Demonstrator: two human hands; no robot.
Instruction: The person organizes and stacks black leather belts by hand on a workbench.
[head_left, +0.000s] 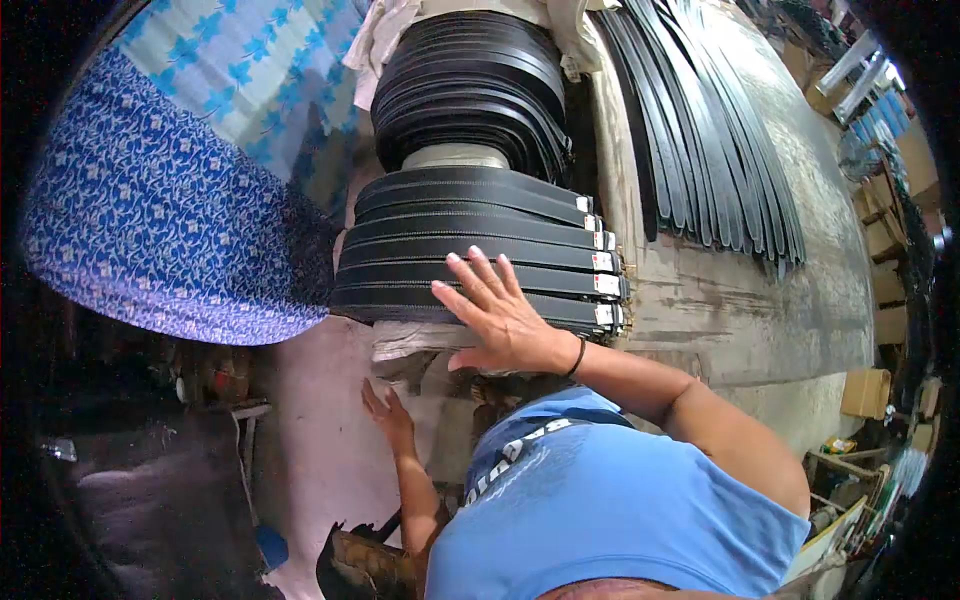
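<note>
While flat, right hand presses belts.

The bare table surface right of the tagged belt stack offers open passage. Fanned belts block the far side; a taller belt pile bars the route beyond. Blue patterned cloth crowds the left, apparently leaving little room.
</note>
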